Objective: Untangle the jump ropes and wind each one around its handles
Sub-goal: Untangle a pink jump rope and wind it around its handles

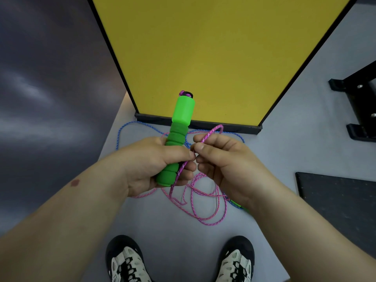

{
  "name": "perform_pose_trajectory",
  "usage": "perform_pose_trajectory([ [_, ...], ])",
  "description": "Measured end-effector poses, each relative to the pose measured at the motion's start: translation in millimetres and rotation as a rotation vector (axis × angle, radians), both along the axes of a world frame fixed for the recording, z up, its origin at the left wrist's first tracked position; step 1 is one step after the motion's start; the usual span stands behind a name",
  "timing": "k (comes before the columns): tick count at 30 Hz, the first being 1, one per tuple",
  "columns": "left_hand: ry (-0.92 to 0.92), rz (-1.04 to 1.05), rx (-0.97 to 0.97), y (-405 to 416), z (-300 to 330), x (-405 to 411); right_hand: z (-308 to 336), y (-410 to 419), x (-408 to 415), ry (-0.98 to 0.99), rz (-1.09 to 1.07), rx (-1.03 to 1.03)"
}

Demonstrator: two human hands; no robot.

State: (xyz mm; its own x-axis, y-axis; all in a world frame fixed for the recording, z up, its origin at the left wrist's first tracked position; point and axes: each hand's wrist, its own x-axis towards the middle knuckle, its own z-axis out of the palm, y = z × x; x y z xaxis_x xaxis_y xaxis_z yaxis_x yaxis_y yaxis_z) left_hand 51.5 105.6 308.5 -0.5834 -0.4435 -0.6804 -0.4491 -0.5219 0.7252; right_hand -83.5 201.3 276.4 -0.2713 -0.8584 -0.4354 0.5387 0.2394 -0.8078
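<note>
My left hand (154,161) grips a green jump-rope handle (179,129) by its foam part, top pointing away from me. A pink rope (203,202) comes out of the handle's top, and a stretch of it runs along the foam under my left thumb. My right hand (221,159) pinches a loop of this pink rope just right of the handle. The rest of the pink rope lies in loose coils on the floor below my hands. A blue rope (126,127) lies on the floor beyond, crossing the pink one. Another green handle (240,206) peeks out under my right wrist.
A yellow panel (213,53) with a black frame stands upright straight ahead. A black metal stand (362,102) is at the right, and a dark mat (341,196) lies below it. A dark wall fills the left. My two shoes (126,261) are at the bottom.
</note>
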Motion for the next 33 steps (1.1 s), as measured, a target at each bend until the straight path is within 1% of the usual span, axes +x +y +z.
perform_pose_trajectory([
  [6, 0.001, -0.012, 0.005, 0.6, 0.2, 0.6, 2.7, -2.8, -9.1, 0.004, -0.197, 0.014],
  [9, 0.003, -0.02, 0.005, 1.0, 0.6, 0.4, 4.4, -3.7, -18.2, -0.028, -0.305, 0.012],
  [12, 0.005, -0.023, 0.004, 1.6, 1.6, -0.4, 5.0, -3.7, -25.9, -0.044, -0.359, 0.015],
  [16, 0.009, -0.034, -0.001, 1.3, 0.5, 0.3, 3.9, -3.8, -24.3, -0.06, -0.323, 0.032],
  [23, 0.02, -0.017, 0.008, -0.3, 0.0, 0.6, 5.2, -0.7, -6.7, -0.04, -0.002, 0.023],
  [25, 0.024, -0.021, 0.009, -0.4, -0.1, 0.3, 5.4, -0.3, -4.9, -0.017, 0.049, 0.018],
  [28, 0.016, -0.009, 0.011, -0.5, -0.1, 0.0, 5.2, -1.3, -5.6, 0.013, 0.001, 0.016],
  [33, 0.009, -0.014, 0.009, -0.3, 0.4, 0.2, 5.9, -2.7, -16.8, 0.0, -0.192, 0.009],
])
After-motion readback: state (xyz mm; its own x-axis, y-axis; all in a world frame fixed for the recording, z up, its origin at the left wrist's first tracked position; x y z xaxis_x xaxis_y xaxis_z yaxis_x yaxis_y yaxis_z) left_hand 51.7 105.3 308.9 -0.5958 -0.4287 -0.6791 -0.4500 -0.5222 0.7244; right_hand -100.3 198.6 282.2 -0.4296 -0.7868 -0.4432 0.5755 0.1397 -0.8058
